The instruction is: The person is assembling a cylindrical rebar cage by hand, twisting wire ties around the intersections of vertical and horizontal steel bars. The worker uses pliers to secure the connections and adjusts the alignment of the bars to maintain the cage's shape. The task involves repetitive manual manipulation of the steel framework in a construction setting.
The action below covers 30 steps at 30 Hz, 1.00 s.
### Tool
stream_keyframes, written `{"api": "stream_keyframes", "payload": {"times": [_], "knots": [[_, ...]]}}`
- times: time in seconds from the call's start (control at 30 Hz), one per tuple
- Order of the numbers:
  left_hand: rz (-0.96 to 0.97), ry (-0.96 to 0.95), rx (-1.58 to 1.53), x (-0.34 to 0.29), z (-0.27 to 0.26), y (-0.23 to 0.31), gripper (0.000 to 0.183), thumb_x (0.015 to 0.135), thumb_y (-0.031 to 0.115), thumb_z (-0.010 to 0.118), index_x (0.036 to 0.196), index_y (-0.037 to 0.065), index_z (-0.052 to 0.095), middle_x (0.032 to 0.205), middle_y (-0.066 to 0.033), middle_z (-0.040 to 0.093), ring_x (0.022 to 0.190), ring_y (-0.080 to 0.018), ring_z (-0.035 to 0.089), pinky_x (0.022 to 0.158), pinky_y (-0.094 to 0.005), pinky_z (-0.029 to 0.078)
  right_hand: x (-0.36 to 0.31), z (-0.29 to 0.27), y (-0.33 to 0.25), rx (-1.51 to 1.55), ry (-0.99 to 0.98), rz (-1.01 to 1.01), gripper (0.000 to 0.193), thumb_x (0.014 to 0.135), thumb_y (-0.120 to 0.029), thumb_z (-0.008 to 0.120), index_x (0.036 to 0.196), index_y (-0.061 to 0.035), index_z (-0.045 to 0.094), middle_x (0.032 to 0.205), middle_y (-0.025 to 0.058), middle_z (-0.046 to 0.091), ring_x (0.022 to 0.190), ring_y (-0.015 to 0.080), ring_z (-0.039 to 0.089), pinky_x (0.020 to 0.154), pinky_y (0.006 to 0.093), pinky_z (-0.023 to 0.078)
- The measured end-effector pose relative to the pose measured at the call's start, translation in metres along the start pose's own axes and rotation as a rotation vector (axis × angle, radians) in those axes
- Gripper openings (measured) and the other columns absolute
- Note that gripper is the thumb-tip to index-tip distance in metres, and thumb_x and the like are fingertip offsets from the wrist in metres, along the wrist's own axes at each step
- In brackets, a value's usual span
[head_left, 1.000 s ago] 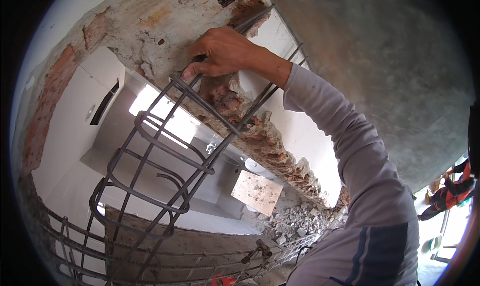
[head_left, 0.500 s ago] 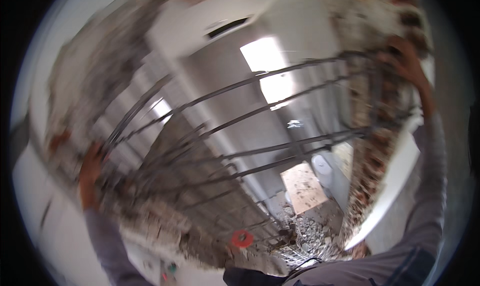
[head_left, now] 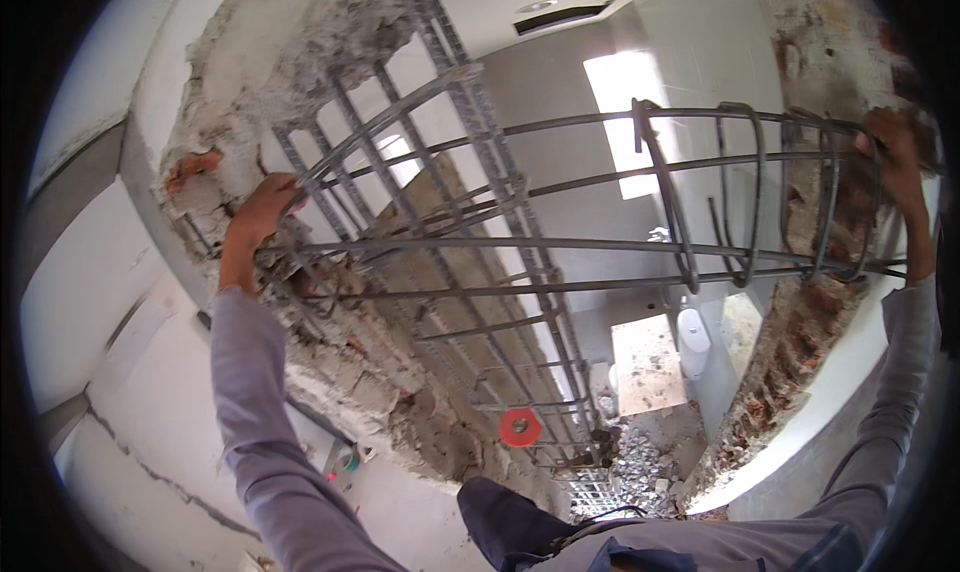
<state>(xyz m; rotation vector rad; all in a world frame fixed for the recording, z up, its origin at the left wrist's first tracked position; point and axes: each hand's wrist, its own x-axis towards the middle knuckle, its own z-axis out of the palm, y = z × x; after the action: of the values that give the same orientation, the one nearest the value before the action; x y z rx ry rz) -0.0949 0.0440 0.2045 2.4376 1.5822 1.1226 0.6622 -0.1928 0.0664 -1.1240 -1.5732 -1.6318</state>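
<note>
A long cage of steel reinforcing bars (head_left: 600, 244) spans a broken wall opening from left to right. Several bent stirrups (head_left: 760, 187) hang around its bars toward the right. At the left end, my left hand (head_left: 262, 212) is closed on the bars beside crumbled masonry, its fingertips partly hidden. My right hand (head_left: 895, 152) grips the opposite end against the exposed brick edge. Behind the bars on the left, a cage of ribbed upright bars (head_left: 490, 162) comes out of broken concrete.
Jagged concrete (head_left: 290, 52) borders the opening at upper left, and broken brick (head_left: 790, 362) at right. A red disc (head_left: 520, 428) sits near the upright bars. Rubble (head_left: 645, 462) lies below, near a dirty board (head_left: 645, 362) and a white toilet (head_left: 692, 342).
The view has turned and sharpened, so the scene sits farther right. The stirrups appear more spread out near the right end. Both hands remain at the cage's ends.
</note>
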Motion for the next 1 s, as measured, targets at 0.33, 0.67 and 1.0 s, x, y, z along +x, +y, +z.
{"api": "stream_keyframes", "payload": {"times": [0.33,0.67,1.0], "knots": [[-0.002,0.135,0.790,-0.017,-0.051,-0.070,0.049,0.093,0.024,0.051,0.135,0.002,0.039,0.139,-0.0122,0.039,0.128,-0.0232,0.037,0.106,-0.0358,0.029,0.012,-0.003,-0.041,0.027,-0.101,0.083,0.017,0.077,-0.018,0.067,0.089,-0.0089,0.059,0.080,0.0072,0.059,0.077,0.0258,0.059,0.067,0.0386,0.046],[0.104,0.147,0.691,0.011,-0.015,-0.045,0.045,0.091,0.026,0.053,0.127,0.000,0.046,0.127,-0.0113,0.048,0.115,-0.0208,0.046,0.099,-0.0335,0.035,0.008,-0.023,-0.036,0.000,-0.173,0.076,0.021,0.083,-0.037,0.062,0.085,-0.0162,0.064,0.065,0.0029,0.058,0.063,0.0218,0.054,0.077,0.0349,0.030],[0.308,0.133,0.743,-0.021,-0.006,0.019,0.043,0.089,0.027,0.055,0.120,-0.002,0.052,0.114,-0.0104,0.057,0.103,-0.0184,0.054,0.092,-0.0313,0.040,-0.007,0.004,-0.020,0.210,-0.285,0.313,0.034,0.078,-0.021,0.069,0.109,-0.0077,0.063,0.103,0.0110,0.065,0.098,0.0275,0.060,0.084,0.0377,0.048]]}}
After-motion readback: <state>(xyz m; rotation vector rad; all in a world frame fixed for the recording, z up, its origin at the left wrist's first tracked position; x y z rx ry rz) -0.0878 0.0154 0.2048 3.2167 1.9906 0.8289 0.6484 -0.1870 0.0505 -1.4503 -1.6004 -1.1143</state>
